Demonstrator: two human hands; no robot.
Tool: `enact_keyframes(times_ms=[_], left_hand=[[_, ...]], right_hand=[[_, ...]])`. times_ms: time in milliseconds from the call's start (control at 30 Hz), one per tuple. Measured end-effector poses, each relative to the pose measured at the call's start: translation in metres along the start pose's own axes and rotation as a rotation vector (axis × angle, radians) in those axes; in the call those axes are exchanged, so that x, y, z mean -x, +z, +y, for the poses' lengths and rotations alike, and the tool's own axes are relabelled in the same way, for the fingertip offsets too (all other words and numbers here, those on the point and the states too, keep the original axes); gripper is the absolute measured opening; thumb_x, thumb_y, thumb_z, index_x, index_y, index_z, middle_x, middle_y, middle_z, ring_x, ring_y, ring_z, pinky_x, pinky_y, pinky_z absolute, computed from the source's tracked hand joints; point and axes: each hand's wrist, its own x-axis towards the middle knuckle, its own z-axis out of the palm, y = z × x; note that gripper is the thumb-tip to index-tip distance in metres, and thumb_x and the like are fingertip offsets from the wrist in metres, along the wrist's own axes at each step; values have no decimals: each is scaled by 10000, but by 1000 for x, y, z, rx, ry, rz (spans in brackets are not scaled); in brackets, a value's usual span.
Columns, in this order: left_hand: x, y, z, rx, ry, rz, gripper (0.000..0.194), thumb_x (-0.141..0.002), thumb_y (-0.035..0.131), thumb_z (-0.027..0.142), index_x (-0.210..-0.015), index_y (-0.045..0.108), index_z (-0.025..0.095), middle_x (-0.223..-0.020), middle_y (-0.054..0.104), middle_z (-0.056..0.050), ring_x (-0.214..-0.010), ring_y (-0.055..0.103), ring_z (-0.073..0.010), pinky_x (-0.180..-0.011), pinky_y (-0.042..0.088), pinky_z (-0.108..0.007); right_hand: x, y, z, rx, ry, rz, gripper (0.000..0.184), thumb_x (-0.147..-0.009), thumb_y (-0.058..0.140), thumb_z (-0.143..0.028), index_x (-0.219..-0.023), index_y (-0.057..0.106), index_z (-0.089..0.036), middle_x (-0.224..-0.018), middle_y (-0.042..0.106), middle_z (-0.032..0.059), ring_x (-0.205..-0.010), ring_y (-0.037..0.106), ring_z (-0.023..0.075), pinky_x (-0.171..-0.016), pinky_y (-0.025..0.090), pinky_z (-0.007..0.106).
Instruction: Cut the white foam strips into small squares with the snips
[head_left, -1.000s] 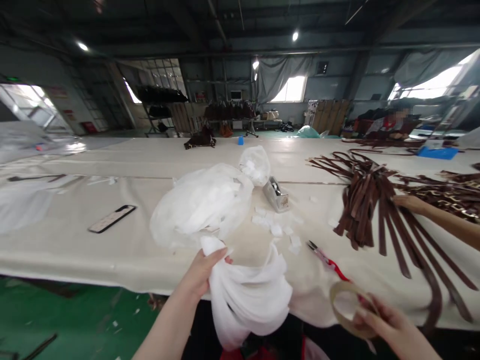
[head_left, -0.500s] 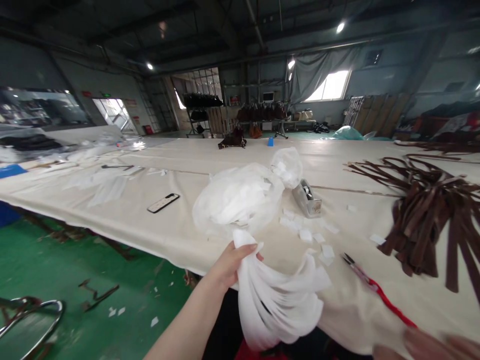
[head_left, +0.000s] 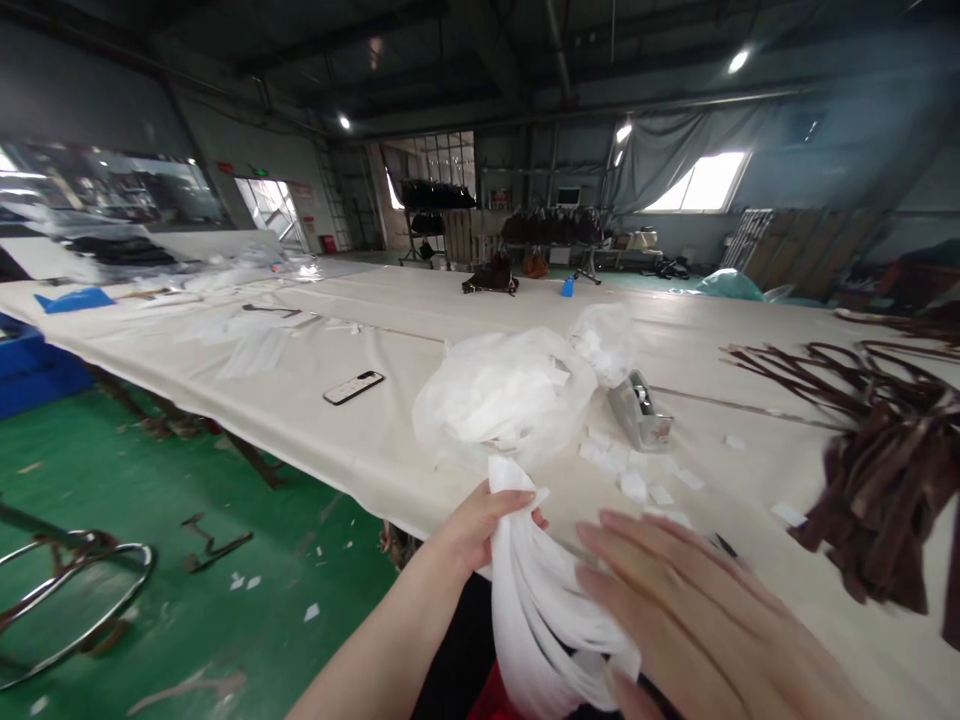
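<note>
My left hand grips the top of a bundle of soft white strips at the table's near edge. The strips hang in loops below it, over my lap. Blurred by motion, my right hand reaches across from the right with fingers stretched out, covering part of the bundle; whether it touches the strips I cannot tell. Just beyond the left hand lies a clear plastic bag filled with white pieces. Red-handled snips are mostly hidden behind the right hand, only their dark tip showing.
A tape dispenser stands beside the bag, with small white paper pieces scattered near it. Brown straps are heaped at the right. A phone lies on the cream-covered table. A metal-ringed stool stands on the green floor.
My right hand has come in from the lower right corner to beside the white strips, covering most of the snips. The left hand keeps its hold. The view has turned slightly left.
</note>
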Motion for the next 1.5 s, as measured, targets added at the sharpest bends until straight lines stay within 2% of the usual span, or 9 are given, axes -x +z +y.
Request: enact_keyframes(times_ms=[167,267,400,533,700,867,1133,1300,1500], left_hand=[[-1,5,-6,6,-28,-74,371,-594,830,230,-873,618,111,-639,656,-79,-617,642,-201,-647,516,-323],[-3,2,-10,52,-33,-128,357,-608,800,206,-896,603,131,-632,655,-67,-616,644,-204,-682,521,-356],[-1,-7,-7,96,-32,-133,319,-622,764,143,-902,613,124,-886,714,-144,-870,691,-288,-777,530,-414],[2,-13,-2,109,-41,-161,321,-627,745,139,-923,628,98,-1162,653,-206,-1110,618,-355,-853,524,-444],[2,-17,-1,-28,-158,-18,450,-648,720,199,-1060,602,62,-981,698,-191,-822,702,-273,-673,555,-337],[4,-16,2,-158,-182,-55,464,-628,741,233,-1046,621,72,-678,648,-53,-471,567,-118,-471,451,-221],[20,-26,14,-215,-63,-151,430,-614,781,309,-973,631,125,-580,574,4,-413,492,-100,-414,369,-203],[35,-46,19,-125,30,-102,407,-623,775,326,-953,633,134,-564,543,17,-400,453,-82,-407,342,-194],[46,-76,25,-110,100,-52,394,-642,779,366,-936,639,143,-570,550,3,-446,444,-90,-458,311,-205]], right_hand=[[-38,31,25,125,116,-422,816,-626,537,-81,-1433,420,-89,-1455,481,166,-1334,429,330,-1119,347,497],[-46,46,36,-46,223,-556,624,-652,519,-98,-1272,572,-143,-1172,685,132,-1076,628,280,-940,479,389],[-55,50,36,-155,313,-471,289,-764,466,-101,-941,663,-217,-923,737,63,-858,681,231,-761,460,306],[-61,43,40,-192,397,-466,221,-842,433,-150,-825,643,-217,-743,711,35,-740,673,212,-692,440,299],[-48,32,74,-633,593,-480,235,-930,438,-307,-881,642,-201,-739,696,7,-566,637,153,-590,439,275],[-23,24,115,-1229,893,-168,312,-851,632,-377,-1051,662,-140,-734,672,24,-572,596,133,-582,461,262],[-21,27,131,-1289,880,31,360,-859,649,-424,-1073,682,-136,-818,707,66,-704,637,157,-720,493,281],[-69,36,117,-1243,808,-70,378,-888,604,-460,-1051,688,-130,-785,714,67,-662,638,160,-658,488,276],[-194,72,88,-1468,834,-44,343,-903,580,-402,-1018,688,-98,-809,730,108,-784,687,194,-850,528,312]])
